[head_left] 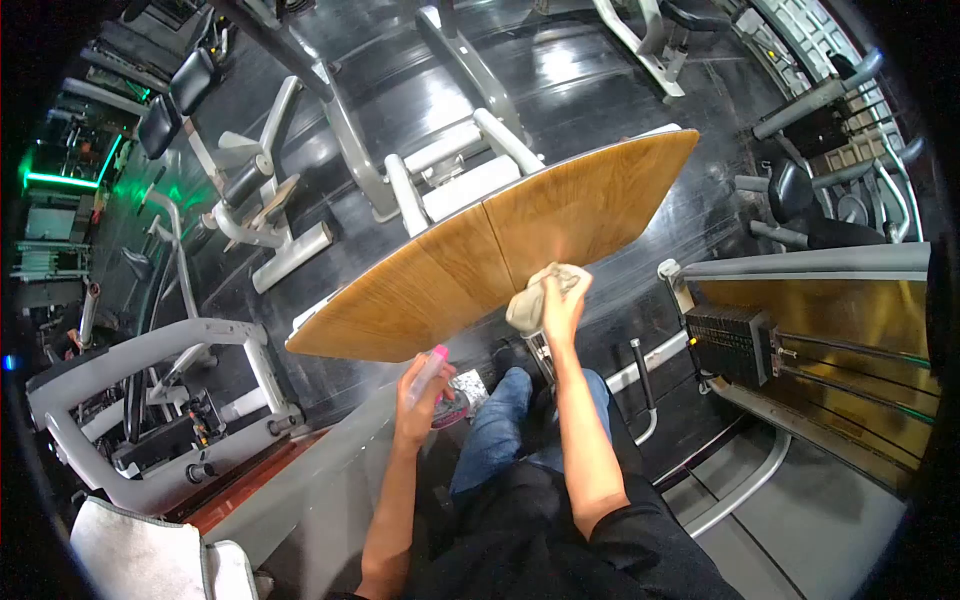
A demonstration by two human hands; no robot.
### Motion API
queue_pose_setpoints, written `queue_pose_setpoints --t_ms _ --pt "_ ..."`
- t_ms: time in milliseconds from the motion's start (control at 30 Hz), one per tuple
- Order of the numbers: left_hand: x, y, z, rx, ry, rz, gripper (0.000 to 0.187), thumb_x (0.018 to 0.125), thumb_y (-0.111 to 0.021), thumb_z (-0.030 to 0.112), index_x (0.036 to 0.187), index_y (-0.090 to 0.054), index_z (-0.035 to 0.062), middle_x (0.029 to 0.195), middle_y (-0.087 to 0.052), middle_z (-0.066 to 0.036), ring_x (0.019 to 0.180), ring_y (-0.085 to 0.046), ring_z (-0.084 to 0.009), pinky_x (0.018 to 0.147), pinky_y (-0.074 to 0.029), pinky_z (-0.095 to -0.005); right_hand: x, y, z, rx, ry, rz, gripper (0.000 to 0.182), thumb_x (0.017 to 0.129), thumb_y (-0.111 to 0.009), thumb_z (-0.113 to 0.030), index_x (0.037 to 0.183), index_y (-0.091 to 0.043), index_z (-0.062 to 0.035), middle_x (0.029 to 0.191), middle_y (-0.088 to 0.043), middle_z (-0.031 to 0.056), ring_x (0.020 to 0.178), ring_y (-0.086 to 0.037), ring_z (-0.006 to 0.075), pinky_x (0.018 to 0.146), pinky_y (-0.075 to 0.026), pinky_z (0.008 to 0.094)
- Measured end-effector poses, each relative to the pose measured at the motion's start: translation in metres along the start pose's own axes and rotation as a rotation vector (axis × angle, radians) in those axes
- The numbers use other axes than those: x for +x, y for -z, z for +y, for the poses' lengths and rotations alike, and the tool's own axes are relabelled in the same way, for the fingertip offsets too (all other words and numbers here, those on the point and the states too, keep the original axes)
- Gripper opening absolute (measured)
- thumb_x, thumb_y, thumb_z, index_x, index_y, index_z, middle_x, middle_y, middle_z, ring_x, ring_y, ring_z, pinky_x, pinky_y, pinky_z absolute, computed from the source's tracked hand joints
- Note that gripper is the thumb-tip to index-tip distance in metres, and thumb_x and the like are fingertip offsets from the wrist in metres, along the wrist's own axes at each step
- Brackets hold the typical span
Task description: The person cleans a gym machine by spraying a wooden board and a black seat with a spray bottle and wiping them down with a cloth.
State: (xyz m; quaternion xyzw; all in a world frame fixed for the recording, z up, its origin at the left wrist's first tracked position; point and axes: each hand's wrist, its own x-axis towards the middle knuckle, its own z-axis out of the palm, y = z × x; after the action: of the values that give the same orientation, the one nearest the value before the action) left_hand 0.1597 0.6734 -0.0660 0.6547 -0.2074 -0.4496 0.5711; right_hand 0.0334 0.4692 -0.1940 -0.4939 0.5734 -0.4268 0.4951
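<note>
- I see the wooden board (400,300) in the middle of the view; it is set aslant, its right end farther from the person than its left end, and one dark seam crosses it.
- The right hand (566,292) is at the near edge of the board, close to this seam. Its fingers are pinching a crumpled pale cloth (527,308).
- The cloth overlaps the board's near edge in my view — whether it presses on the wood, I cannot tell.
- The left hand (418,398) is on the near side of the board, toward its left half. Its fingers are curled around a see-through bottle (428,374) with a pink top.
- The bottle is tilted, and its pink top points toward the board, near to the edge; I see a gap of floor between them.
- The person's jeans (492,430) show on the near side of the board, between the two forearms.
- Right of the board I find a machine with a dark weight stack (728,345).
- Beyond the board stands a pale metal frame (475,190), partly hidden by it.
- Well to the near left of the board lies a white towel (135,550) — only part of it is inside my view.
</note>
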Motion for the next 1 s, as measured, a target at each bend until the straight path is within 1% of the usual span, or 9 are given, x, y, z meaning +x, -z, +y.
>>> queue_pose_setpoints --t_ms 100,167,200,333,500,567,733,833,1000 --pt "0.005 -0.008 0.003 0.012 0.018 -0.008 0.02 0.09 -0.061 0.018 0.093 -0.062 -0.0017 0.09 -0.058 -0.007 0.067 -0.058 -0.0133 0.063 -0.045 -0.0272 0.014 -0.003 -0.018 -0.002 0.005 0.104 0.033 0.09 -0.065 -0.017 0.112 -0.046 -0.0017 0.099 -0.062 0.017 0.09 -0.061 0.0262 0.085 -0.048 0.0383" --pt "0.007 -0.011 0.002 0.008 0.027 -0.01 0.021 0.091 -0.061 0.019 0.094 -0.063 -0.0015 0.089 -0.058 -0.006 0.067 -0.058 -0.0131 0.063 -0.045 -0.0268 -0.001 -0.021 -0.023 0.153 -0.177 0.159 0.033 0.093 -0.063 -0.023 0.113 -0.046 -0.0022 0.101 -0.059 0.0175 0.093 -0.058 0.0271 0.087 -0.045 0.0393" --pt "0.008 -0.012 -0.001 0.033 0.014 -0.005 0.025 0.091 -0.06 0.025 0.094 -0.062 0.0005 0.086 -0.059 -0.006 0.065 -0.058 -0.0136 0.062 -0.041 -0.0268 -0.015 -0.029 -0.021 0.013 -0.131 0.183 0.03 0.094 -0.057 -0.022 0.115 -0.046 -0.0045 0.103 -0.06 0.0151 0.098 -0.058 0.0246 0.089 -0.045 0.0388" --pt "0.013 -0.016 -0.002 0.091 0.015 -0.01 0.029 0.091 -0.059 0.031 0.094 -0.062 0.0024 0.082 -0.061 -0.005 0.062 -0.06 -0.014 0.061 -0.039 -0.0273 -0.08 -0.052 -0.01 0.131 -0.012 -0.02 0.03 0.092 -0.057 -0.015 0.117 -0.045 -0.0022 0.103 -0.059 0.0169 0.097 -0.056 0.0259 0.091 -0.044 0.0394" --pt "0.019 -0.018 0.01 0.1 0.02 0.001 0.027 0.09 -0.059 0.03 0.093 -0.062 0.0032 0.082 -0.062 -0.006 0.062 -0.06 -0.0138 0.06 -0.039 -0.0276 -0.059 -0.029 -0.018 0.066 -0.107 -0.092 0.029 0.09 -0.061 -0.011 0.114 -0.047 -0.0022 0.1 -0.062 0.0152 0.095 -0.061 0.0256 0.088 -0.047 0.039" --pt "0.021 -0.017 0.016 0.122 0.011 -0.005 0.027 0.09 -0.059 0.03 0.092 -0.062 0.0034 0.082 -0.062 -0.006 0.062 -0.06 -0.0137 0.059 -0.039 -0.0274 -0.032 -0.021 0.002 0.018 -0.003 -0.019 0.028 0.089 -0.061 -0.01 0.113 -0.048 -0.0021 0.101 -0.063 0.0145 0.095 -0.062 0.0242 0.087 -0.048 0.0375" --pt "0.023 -0.018 0.016 0.164 -0.004 -0.008 0.025 0.091 -0.057 0.028 0.091 -0.062 0.0031 0.083 -0.063 -0.005 0.063 -0.06 -0.013 0.058 -0.038 -0.0262 0.025 -0.001 -0.007 0.224 -0.122 0.204 0.023 0.09 -0.063 -0.009 0.11 -0.056 -0.0026 0.1 -0.063 0.0093 0.095 -0.059 0.0199 0.089 -0.047 0.0351" --pt "0.024 -0.022 0.022 0.193 -0.006 -0.015 0.016 0.089 -0.06 0.015 0.086 -0.063 -0.001 0.078 -0.058 -0.006 0.066 -0.057 -0.0132 0.062 -0.042 -0.0283 0.007 -0.011 -0.019 0.049 -0.068 0.312 0.024 0.09 -0.064 -0.01 0.112 -0.057 -0.0021 0.102 -0.063 0.0087 0.096 -0.059 0.02 0.089 -0.047 0.035" --pt "0.03 -0.038 0.032 0.333 -0.111 -0.037 0.02 0.089 -0.061 0.019 0.086 -0.065 0.0002 0.079 -0.062 -0.008 0.064 -0.055 -0.0162 0.062 -0.041 -0.03 -0.054 -0.041 0.009 0.097 0.019 0.175 0.025 0.091 -0.064 -0.007 0.114 -0.058 -0.0021 0.101 -0.065 0.0084 0.093 -0.06 0.0176 0.086 -0.049 0.0321"
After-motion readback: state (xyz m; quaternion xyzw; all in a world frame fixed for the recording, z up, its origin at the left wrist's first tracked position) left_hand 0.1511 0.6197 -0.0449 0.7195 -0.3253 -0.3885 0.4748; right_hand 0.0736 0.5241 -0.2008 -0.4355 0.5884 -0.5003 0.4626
